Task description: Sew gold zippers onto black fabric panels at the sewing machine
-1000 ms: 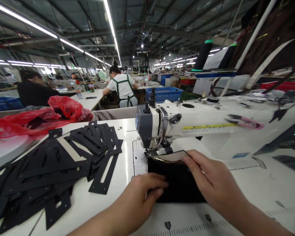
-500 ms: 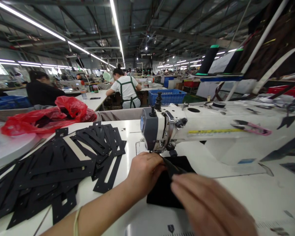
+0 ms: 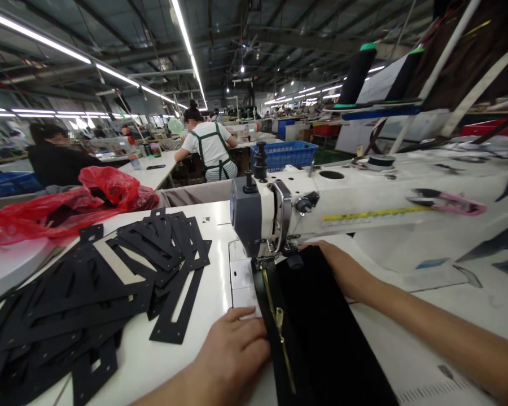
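A long black fabric piece [image 3: 330, 321] with a gold-toothed zipper [image 3: 281, 332] lies under the needle area of the white sewing machine [image 3: 364, 197]. The gold slider of the zipper sits partway along it. My left hand [image 3: 239, 347] has its fingers curled at the left edge of the piece, beside the zipper. Behind the far right edge of the fabric is my right hand [image 3: 336, 265], near the presser foot. Its fingers are mostly hidden by the fabric.
Many black cut frames [image 3: 88, 293] with long slots are heaped on the table to the left. A crumpled red plastic bag [image 3: 110, 189] lies behind them. Pink-handled snips [image 3: 452, 201] rest on the machine arm. Two people work farther back, near a blue basket [image 3: 283, 155].
The black piece now lies lengthwise towards me with its zipper showing. My right hand has moved from the front to behind the fabric; my left hand has drawn back towards me.
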`<state>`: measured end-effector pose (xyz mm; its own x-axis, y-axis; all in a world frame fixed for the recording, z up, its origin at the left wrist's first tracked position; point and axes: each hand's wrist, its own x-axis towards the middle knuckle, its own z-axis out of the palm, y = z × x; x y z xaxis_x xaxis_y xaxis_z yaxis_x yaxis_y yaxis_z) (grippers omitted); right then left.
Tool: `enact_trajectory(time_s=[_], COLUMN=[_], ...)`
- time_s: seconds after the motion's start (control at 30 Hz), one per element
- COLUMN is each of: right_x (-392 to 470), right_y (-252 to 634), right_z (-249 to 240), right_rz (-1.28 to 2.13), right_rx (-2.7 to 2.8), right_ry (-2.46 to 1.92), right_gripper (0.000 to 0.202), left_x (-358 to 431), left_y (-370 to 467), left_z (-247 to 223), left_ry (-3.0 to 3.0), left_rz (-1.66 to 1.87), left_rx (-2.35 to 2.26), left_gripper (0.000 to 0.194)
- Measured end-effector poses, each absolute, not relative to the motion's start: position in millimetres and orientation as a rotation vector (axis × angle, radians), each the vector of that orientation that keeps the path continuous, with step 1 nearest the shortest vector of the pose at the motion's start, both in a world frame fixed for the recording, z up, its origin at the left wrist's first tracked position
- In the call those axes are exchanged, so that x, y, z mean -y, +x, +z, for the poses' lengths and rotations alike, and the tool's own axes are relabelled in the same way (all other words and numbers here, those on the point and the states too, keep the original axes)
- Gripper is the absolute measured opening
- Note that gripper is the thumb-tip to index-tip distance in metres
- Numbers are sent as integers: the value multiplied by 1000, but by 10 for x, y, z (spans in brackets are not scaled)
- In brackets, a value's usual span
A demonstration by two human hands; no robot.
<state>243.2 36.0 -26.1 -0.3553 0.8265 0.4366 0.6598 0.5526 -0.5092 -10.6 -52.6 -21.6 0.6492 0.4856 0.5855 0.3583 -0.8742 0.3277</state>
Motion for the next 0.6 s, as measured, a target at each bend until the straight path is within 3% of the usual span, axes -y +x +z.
enact_trajectory(time_s=[0.2,0.43,0.6], right_x=[-564,-584,-614], right_y=[2512,2559,2549], right_z=[-369,-271,-295], right_rz=[657,854,970], right_rx=[1923,1799,1812], right_ry=[-1254,-1308,-1256], right_gripper=[35,45,34], left_x=[387,167,200], left_y=[-154,12,60], left_z=[-232,-166,-164], left_ry=[2662,2761,2763], left_rz=[890,700,714], left_rx=[-958,-1207,-1244], left_gripper=[35,22,21])
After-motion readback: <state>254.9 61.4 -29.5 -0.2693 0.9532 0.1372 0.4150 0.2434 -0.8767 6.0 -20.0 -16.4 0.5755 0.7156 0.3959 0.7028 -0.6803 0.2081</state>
